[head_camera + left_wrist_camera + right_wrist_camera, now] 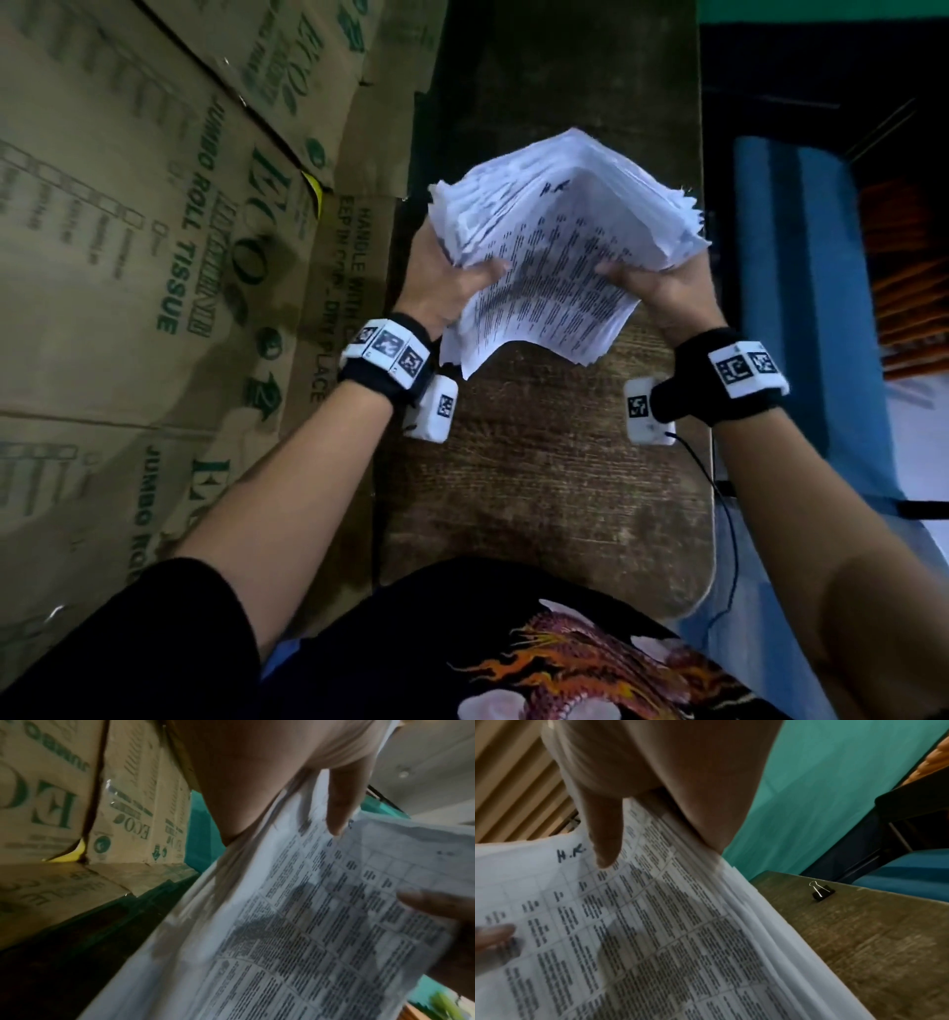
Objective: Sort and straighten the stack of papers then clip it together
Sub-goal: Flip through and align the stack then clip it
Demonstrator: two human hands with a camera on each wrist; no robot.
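Stack of papers (560, 246): held up off the counter (539, 488) between the two hands, printed side up, its middle bowed upward and the sheet edges fanned and uneven on both sides.
Left hand (452, 280): grips the stack's left edge, thumb (339, 807) pressed on the top sheet and the fingers curled beneath.
Right hand (662, 288): grips the stack's right edge the same way, thumb (605, 839) on the top sheet just beside a handwritten "H.K", the fingers hidden under the paper.
Top sheet: a printed table of dense text; the words are too blurred to read.
Near edge of the stack: droops toward the person, hanging between the two wrists.
Binder clip (821, 891): black with wire handles, lying on the counter near its edge, apart from the stack and to the right of the right hand.
Counter: dark, grained wood, narrow, running away from the person.
Cardboard boxes (154, 231): stacked along the counter's left side, printed in green with "JUMBO ROLL TISSUE".
Wrist bands: black straps with white marker blocks on both wrists.
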